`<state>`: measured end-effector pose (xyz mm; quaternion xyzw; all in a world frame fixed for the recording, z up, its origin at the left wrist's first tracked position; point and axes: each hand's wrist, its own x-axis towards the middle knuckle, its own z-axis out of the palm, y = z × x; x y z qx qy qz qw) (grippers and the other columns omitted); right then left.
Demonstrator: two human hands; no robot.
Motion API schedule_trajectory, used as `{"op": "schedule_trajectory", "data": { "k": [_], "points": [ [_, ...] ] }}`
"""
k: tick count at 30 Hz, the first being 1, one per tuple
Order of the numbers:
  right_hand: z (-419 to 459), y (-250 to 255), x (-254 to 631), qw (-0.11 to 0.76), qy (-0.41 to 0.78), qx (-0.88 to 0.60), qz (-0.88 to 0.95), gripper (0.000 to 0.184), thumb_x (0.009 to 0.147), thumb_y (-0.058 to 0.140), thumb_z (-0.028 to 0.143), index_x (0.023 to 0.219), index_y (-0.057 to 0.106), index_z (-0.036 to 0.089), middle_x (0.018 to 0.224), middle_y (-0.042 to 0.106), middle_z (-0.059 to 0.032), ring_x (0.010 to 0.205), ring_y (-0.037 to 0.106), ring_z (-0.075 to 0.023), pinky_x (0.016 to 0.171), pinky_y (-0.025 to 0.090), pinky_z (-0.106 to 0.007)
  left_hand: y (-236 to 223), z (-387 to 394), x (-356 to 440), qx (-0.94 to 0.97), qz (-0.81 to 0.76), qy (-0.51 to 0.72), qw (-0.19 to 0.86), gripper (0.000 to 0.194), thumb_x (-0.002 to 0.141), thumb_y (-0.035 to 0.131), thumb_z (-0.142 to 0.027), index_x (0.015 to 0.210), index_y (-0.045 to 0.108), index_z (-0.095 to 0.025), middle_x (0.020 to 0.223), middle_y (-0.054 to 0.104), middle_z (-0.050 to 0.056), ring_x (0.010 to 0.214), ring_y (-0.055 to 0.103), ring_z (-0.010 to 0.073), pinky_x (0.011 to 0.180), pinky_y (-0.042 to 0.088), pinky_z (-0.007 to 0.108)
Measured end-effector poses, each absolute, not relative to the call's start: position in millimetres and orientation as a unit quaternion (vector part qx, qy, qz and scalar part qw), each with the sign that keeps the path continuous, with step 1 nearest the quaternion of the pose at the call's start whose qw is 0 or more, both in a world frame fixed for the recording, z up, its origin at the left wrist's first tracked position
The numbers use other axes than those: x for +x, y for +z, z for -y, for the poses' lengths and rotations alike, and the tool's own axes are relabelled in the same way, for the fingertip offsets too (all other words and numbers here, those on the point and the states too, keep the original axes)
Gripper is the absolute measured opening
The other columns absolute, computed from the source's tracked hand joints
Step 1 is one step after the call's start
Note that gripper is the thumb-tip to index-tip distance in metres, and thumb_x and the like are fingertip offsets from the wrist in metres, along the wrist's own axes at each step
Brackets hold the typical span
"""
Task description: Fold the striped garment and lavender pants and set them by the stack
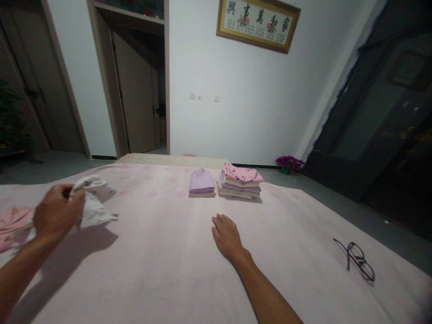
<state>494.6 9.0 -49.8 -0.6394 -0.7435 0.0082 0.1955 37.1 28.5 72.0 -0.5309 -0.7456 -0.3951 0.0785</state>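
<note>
Bedroom with white walls, clock taken from the wearer, 12 straight ahead. A pale pink bedspread (151, 288) with a faint flower print fills the lower frame. Past it, a wooden door (135, 94) stands at 11 o'clock, a framed calligraphy picture (258, 22) hangs at 1 o'clock, and a dark glass door (381, 112) is at 2 o'clock. Potted purple flowers (289, 164) sit on the floor at 1 o'clock, beyond the bed.

On the bedspread, a folded stack of clothes (239, 182) with a pink printed top layer lies at 12 o'clock, a folded lilac knit piece (201, 182) just left of it. A pink cloth (13, 227) lies at 9 o'clock, cut off by the frame edge.

In hand now: the left hand (57, 211) at 10 o'clock is closed, gripping a crumpled white printed garment (94, 202) above the bedspread (exact grip partly hidden by the knuckles). The right hand (227, 236) at 12 o'clock is open, palm down on the bedspread, holding nothing, nearest the stack. Eyeglasses (356, 260) lie at 2 o'clock.
</note>
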Motion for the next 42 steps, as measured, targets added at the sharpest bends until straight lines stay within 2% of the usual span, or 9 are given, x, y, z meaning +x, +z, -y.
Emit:
{"op": "schedule_trajectory", "data": {
  "k": [5, 7, 13, 19, 24, 30, 34, 38, 42],
  "points": [
    [-13, -55, 502, 0.250, 0.043, -0.634, 0.731, 0.038, 0.098, 0.046, 0.027, 0.130, 0.065, 0.023, 0.143, 0.059, -0.0068, 0.138, 0.046, -0.0220, 0.118, 0.029, -0.041, 55, -10, 131, -0.688, 0.561, -0.429, -0.169, 0.052, 0.089, 0.050, -0.060, 0.125, 0.058, -0.023, 0.107, 0.071, 0.003, 0.092, 0.069, 0.0217, 0.077, 0.055, 0.032],
    [-16, -56, 506, 0.288, 0.068, -0.626, 0.722, 0.037, 0.099, 0.042, 0.028, 0.127, 0.067, 0.023, 0.136, 0.064, -0.0063, 0.132, 0.052, -0.0205, 0.116, 0.033, -0.038, 44, -8, 155, -0.728, 0.528, -0.393, -0.192, 0.049, 0.090, 0.049, -0.059, 0.122, 0.062, -0.025, 0.112, 0.072, 0.004, 0.098, 0.069, 0.0219, 0.081, 0.054, 0.031],
    [-12, -46, 506, 0.348, 0.116, -0.599, 0.712, 0.037, 0.100, 0.040, 0.029, 0.121, 0.069, 0.020, 0.123, 0.071, -0.0070, 0.115, 0.062, -0.0187, 0.105, 0.041, -0.031, -3, -33, 144, -0.707, 0.594, -0.361, -0.129, 0.050, 0.089, 0.045, -0.055, 0.115, 0.068, -0.019, 0.121, 0.070, 0.010, 0.115, 0.064, 0.0277, 0.100, 0.049, 0.041],
    [8, -25, 484, 0.282, 0.077, -0.584, 0.757, 0.030, 0.094, 0.055, 0.037, 0.116, 0.071, 0.024, 0.104, 0.074, -0.0048, 0.098, 0.063, -0.0207, 0.092, 0.042, -0.030, -40, -36, 132, -0.717, 0.621, -0.312, -0.050, 0.052, 0.093, 0.041, -0.052, 0.124, 0.064, -0.018, 0.130, 0.066, 0.012, 0.122, 0.060, 0.0288, 0.106, 0.044, 0.043],
    [14, -25, 460, 0.247, 0.104, -0.597, 0.756, 0.027, 0.082, 0.063, 0.033, 0.107, 0.073, 0.029, 0.089, 0.074, -0.0006, 0.083, 0.063, -0.0189, 0.078, 0.041, -0.027, -45, -33, 134, -0.742, 0.607, -0.281, -0.037, 0.036, 0.090, 0.047, -0.045, 0.104, 0.069, -0.020, 0.109, 0.073, 0.009, 0.105, 0.066, 0.0270, 0.096, 0.049, 0.040],
    [-1, -37, 471, 0.469, 0.222, -0.565, 0.642, 0.012, 0.076, 0.052, 0.022, 0.074, 0.063, 0.021, 0.064, 0.059, 0.0035, 0.061, 0.052, -0.0143, 0.060, 0.037, -0.024, -38, -24, 137, -0.711, 0.565, -0.407, -0.103, 0.032, 0.094, 0.046, -0.050, 0.097, 0.062, -0.023, 0.100, 0.072, 0.004, 0.094, 0.068, 0.0211, 0.083, 0.051, 0.030],
    [-11, -38, 488, 0.591, 0.161, -0.553, 0.565, 0.012, 0.078, 0.050, 0.024, 0.081, 0.062, 0.021, 0.079, 0.062, -0.0007, 0.077, 0.056, -0.0186, 0.068, 0.043, -0.026, -41, -18, 149, -0.753, 0.507, -0.403, -0.119, 0.032, 0.096, 0.046, -0.047, 0.112, 0.062, -0.024, 0.114, 0.071, 0.005, 0.106, 0.066, 0.0220, 0.091, 0.051, 0.032],
    [-5, -30, 486, 0.527, 0.071, -0.549, 0.645, 0.018, 0.084, 0.048, 0.022, 0.086, 0.066, 0.021, 0.093, 0.066, -0.0054, 0.092, 0.059, -0.0207, 0.079, 0.044, -0.029, -45, -21, 161, -0.774, 0.514, -0.360, -0.088, 0.041, 0.094, 0.053, -0.042, 0.131, 0.056, -0.025, 0.133, 0.063, 0.008, 0.121, 0.060, 0.0255, 0.101, 0.048, 0.040],
    [11, -22, 473, 0.378, 0.061, -0.567, 0.729, 0.042, 0.081, 0.057, 0.023, 0.122, 0.063, 0.020, 0.099, 0.069, -0.0047, 0.087, 0.062, -0.0192, 0.082, 0.044, -0.029, -44, -21, 164, -0.772, 0.520, -0.358, -0.079, 0.023, 0.095, 0.052, -0.039, 0.106, 0.065, -0.024, 0.106, 0.069, 0.005, 0.100, 0.066, 0.0222, 0.087, 0.052, 0.035]
  ]
}}
